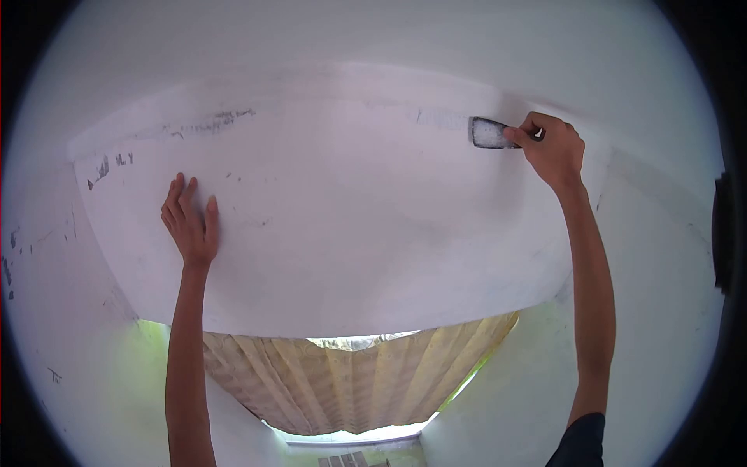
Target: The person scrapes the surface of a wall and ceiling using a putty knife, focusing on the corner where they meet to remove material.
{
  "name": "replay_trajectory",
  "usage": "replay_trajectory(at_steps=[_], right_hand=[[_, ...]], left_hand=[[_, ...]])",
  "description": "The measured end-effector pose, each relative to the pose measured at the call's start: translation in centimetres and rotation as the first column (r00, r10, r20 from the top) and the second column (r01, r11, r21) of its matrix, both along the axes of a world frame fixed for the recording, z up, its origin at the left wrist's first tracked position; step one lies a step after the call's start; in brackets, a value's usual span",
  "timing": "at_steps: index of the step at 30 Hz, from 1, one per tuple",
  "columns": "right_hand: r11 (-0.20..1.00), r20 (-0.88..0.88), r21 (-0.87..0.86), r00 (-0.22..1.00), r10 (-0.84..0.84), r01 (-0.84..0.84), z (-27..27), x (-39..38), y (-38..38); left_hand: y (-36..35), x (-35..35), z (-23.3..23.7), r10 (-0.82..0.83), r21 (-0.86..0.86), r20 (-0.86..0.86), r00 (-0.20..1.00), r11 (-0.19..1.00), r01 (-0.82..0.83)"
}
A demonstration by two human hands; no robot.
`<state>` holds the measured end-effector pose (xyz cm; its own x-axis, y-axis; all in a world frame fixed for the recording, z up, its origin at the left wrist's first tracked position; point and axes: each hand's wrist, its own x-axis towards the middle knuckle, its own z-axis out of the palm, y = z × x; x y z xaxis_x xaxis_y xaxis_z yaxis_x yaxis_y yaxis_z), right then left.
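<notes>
My right hand (554, 149) is closed around the dark handle of a putty knife (489, 133). Its flat blade has a dark border and is smeared with white material. The blade points left, at or very near the upper right of the white wall panel (334, 226); whether it touches cannot be made out. On the left side of the same panel, my left hand (189, 222) rests with fingers up and thumb apart, holding nothing. Grey scuffed patches (214, 122) mark the panel above that hand.
A beige patterned curtain (350, 381) hangs over a bright window below the panel. White side walls flank both arms, the left one with dark chipped marks (8, 276). The ceiling (373, 35) meets the panel overhead. A dark object (722, 233) sits at the far right edge.
</notes>
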<state>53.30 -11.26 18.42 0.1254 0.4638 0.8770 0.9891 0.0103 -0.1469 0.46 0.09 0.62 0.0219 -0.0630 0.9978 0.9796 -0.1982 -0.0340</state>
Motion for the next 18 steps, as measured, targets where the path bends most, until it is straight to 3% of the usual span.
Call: replay_trajectory(at_steps=[3,6,9,10,13,15,16,18], right_hand=[[0.988,0.114,0.129,0.991,0.071,-0.085,-2.2,-1.8,3.3],[0.990,0.149,0.030,0.980,0.135,-0.141,-2.8,-6.1,2.7],[0.996,0.158,0.087,0.986,-0.046,0.032,-2.5,-5.0,1.1],[0.995,0.050,-0.025,0.994,-0.098,0.100,-1.6,-5.0,-0.1],[0.996,-0.065,0.069,0.996,-0.055,0.059,-2.8,-5.2,1.4],[0.985,-0.012,0.166,0.998,0.055,-0.052,-4.4,-7.1,3.1],[0.997,-0.030,0.054,0.998,0.060,-0.059,-4.3,-8.3,2.7],[0.993,-0.008,0.098,0.998,0.062,-0.061,-3.9,-7.7,2.6]], left_hand=[[0.0,0.0,-0.2,0.018,-0.001,0.009,1.000,1.000,-0.018],[0.0,0.0,0.1,0.026,-0.002,0.003,1.000,1.000,-0.026],[0.1,-0.1,-0.1,0.037,-0.018,0.008,0.999,0.999,-0.037],[0.1,-0.1,-0.1,0.033,-0.018,0.009,0.999,0.999,-0.032],[0.0,-0.1,-0.1,0.020,-0.016,0.012,1.000,1.000,-0.020],[0.1,0.1,-0.1,0.027,-0.012,0.021,0.999,1.000,-0.026],[0.2,0.0,-0.2,0.040,-0.017,0.027,0.999,0.999,-0.040],[0.4,-0.3,-0.1,0.045,-0.017,0.022,0.999,0.999,-0.045]])
